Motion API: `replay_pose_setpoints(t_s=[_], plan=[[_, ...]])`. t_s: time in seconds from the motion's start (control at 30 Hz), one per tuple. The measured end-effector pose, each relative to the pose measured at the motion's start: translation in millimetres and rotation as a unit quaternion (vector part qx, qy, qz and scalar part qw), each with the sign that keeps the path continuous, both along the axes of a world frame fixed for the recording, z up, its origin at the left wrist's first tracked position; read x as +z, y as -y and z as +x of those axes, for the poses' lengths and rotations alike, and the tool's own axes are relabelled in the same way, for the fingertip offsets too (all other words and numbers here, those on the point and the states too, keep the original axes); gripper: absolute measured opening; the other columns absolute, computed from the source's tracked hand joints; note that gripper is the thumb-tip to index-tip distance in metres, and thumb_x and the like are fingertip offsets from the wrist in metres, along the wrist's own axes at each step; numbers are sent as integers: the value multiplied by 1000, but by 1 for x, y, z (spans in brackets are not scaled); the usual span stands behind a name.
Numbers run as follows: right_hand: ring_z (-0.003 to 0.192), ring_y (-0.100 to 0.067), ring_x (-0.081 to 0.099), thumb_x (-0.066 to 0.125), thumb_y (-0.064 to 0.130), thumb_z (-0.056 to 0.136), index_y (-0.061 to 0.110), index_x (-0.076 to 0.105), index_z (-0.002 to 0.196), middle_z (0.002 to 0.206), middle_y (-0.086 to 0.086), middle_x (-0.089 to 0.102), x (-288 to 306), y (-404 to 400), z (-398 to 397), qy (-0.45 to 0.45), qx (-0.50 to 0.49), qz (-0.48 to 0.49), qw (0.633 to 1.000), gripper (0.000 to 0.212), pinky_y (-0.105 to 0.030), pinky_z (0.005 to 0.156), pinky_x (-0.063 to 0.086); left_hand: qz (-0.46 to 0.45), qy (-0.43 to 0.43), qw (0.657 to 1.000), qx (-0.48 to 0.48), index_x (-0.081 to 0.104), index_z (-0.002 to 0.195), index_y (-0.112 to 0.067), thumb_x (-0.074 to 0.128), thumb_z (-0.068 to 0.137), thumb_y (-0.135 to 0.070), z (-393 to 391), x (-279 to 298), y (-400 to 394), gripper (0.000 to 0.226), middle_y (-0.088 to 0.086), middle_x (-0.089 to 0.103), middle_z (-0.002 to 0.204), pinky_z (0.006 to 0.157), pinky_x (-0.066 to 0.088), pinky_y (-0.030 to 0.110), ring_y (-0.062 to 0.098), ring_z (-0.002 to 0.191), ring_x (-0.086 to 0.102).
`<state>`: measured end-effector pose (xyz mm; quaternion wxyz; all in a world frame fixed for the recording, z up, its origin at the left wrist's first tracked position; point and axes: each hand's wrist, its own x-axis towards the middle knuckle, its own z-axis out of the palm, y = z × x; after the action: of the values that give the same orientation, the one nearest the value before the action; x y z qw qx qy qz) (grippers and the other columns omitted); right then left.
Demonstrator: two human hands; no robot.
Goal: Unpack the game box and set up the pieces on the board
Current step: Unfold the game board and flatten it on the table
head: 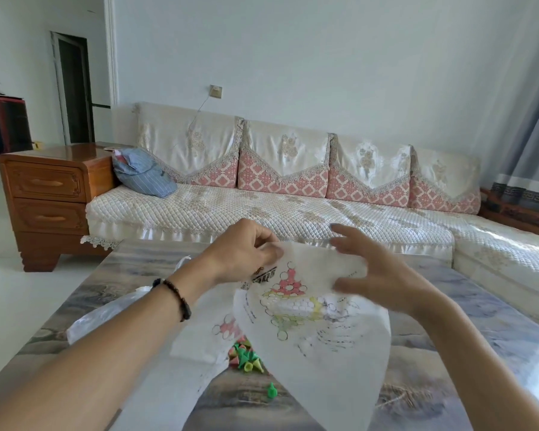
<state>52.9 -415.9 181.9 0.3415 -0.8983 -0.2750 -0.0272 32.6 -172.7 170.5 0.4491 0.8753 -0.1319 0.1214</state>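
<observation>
A thin white paper game board [308, 331], printed with coloured circles in a star pattern, hangs partly unfolded above the table. My left hand [246, 250] pinches its upper edge. My right hand [367, 265] is at the upper right of the sheet with fingers spread and thumb under the paper; whether it grips is unclear. Under the sheet lies a small heap of green, yellow and pink cone pieces [246, 357]. One green piece [271, 391] stands apart nearer to me.
The marble-patterned table [467, 312] carries a clear plastic bag [106, 315] at the left. Beyond it runs a long cream sofa [293, 209] with a blue cap. A wooden drawer cabinet [50, 194] stands at the left.
</observation>
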Motion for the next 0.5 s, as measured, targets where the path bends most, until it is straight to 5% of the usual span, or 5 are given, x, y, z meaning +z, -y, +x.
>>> replay_pose_setpoints(t_s=[0.07,0.13,0.23,0.33,0.5], plan=[[130,-3,32,81,35,71,42,16,150,143,24,30,-1,-17,-12,25,42,-114,992,103,-30,106,31,-33,-23,999,-35,72,84,-13,66,91,-29,3,1,4,18,-2,70,72,60,49,25,9,67,64],[126,-5,41,74,45,76,41,33,143,144,19,41,-12,-31,-12,93,21,-122,988,79,-39,108,33,-58,-27,996,-58,71,84,-14,66,90,-31,1,0,8,19,-6,66,68,58,48,20,9,66,63],[63,-8,59,61,26,93,21,63,90,83,8,67,-20,-35,0,119,-5,15,993,6,-26,62,49,-82,-14,994,-69,71,95,-19,72,84,-29,-2,-5,9,15,-2,71,81,63,53,20,14,78,68],[49,-9,45,54,14,96,14,62,84,68,-8,64,-19,-27,10,26,-40,135,990,14,-23,47,37,13,-42,997,-63,68,104,-27,78,79,-16,-3,-14,5,29,-8,73,91,73,57,25,7,83,69],[68,-23,51,54,24,97,5,63,96,96,-33,62,-27,10,34,-56,-84,213,972,21,-38,64,41,103,-73,992,-18,64,86,-45,64,91,-28,2,-33,1,18,-25,68,88,73,45,17,-6,85,62]])
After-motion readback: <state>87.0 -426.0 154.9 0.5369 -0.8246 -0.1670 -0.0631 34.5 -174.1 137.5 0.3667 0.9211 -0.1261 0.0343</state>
